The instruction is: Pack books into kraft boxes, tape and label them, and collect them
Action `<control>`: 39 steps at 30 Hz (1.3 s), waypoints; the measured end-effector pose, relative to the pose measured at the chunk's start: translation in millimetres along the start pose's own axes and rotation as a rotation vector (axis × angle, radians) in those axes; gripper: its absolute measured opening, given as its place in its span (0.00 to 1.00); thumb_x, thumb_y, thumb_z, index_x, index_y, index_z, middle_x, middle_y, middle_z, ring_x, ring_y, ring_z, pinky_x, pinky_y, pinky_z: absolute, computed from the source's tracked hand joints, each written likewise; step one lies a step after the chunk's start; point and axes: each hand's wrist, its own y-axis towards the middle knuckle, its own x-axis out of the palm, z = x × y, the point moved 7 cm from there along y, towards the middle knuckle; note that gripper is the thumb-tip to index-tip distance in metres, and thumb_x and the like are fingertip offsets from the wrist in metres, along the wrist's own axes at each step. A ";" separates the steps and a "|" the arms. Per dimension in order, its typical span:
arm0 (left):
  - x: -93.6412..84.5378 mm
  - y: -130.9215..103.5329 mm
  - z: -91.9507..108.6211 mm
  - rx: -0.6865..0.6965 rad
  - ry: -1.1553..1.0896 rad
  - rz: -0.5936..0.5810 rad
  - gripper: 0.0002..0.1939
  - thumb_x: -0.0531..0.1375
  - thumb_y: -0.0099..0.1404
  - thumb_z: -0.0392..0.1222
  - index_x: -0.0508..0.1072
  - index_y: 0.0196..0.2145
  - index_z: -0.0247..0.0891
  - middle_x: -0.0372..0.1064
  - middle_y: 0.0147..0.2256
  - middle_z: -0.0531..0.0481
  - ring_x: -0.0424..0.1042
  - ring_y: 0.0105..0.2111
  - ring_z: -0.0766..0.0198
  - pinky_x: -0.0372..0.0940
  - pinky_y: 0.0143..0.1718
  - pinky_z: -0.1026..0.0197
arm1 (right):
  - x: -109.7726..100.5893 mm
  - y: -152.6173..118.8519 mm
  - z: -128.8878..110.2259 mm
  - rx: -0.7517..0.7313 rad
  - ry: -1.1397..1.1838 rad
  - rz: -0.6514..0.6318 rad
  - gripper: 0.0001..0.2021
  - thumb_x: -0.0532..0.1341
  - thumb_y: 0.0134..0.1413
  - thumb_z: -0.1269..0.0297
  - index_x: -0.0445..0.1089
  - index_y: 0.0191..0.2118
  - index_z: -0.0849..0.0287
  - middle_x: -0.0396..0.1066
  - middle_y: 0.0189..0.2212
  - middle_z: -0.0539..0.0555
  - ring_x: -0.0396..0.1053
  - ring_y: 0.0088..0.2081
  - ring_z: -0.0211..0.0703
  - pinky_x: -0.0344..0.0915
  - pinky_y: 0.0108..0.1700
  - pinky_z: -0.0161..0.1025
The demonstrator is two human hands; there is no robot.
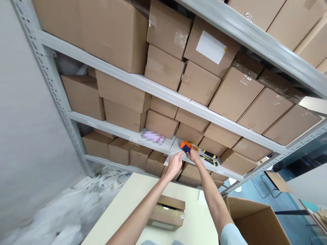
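Note:
On the shelf ahead, my right hand [194,155] is closed around an orange and blue tape dispenser [186,146]. A yellow ring, perhaps a tape roll, shows partly behind it. My left hand [175,162] is just to the left at the shelf's front edge, fingers stretched towards the dispenser and nothing seen in them. Whether its fingertips touch the dispenser I cannot tell. Several black and yellow utility knives [209,159] lie right of my right hand. Left of the dispenser, a pale pinkish item [153,136] is blurred out on the same shelf.
Cardboard boxes fill the grey metal rack [163,89]. Below my arms, a taped carton [166,213] sits on the cream table [122,207]. An open cardboard box [255,221] stands right of the table. White packing material [84,207] is heaped at left.

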 end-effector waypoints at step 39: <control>-148.4 -141.0 50.8 -0.099 -0.223 -0.471 0.22 0.68 0.70 0.65 0.86 0.46 0.45 0.79 0.43 0.47 0.80 0.46 0.54 0.81 0.51 0.50 | 36.0 -327.3 -44.0 -0.292 0.720 -0.111 0.16 0.70 0.71 0.56 0.73 0.59 0.51 0.80 0.50 0.58 0.79 0.51 0.53 0.78 0.58 0.51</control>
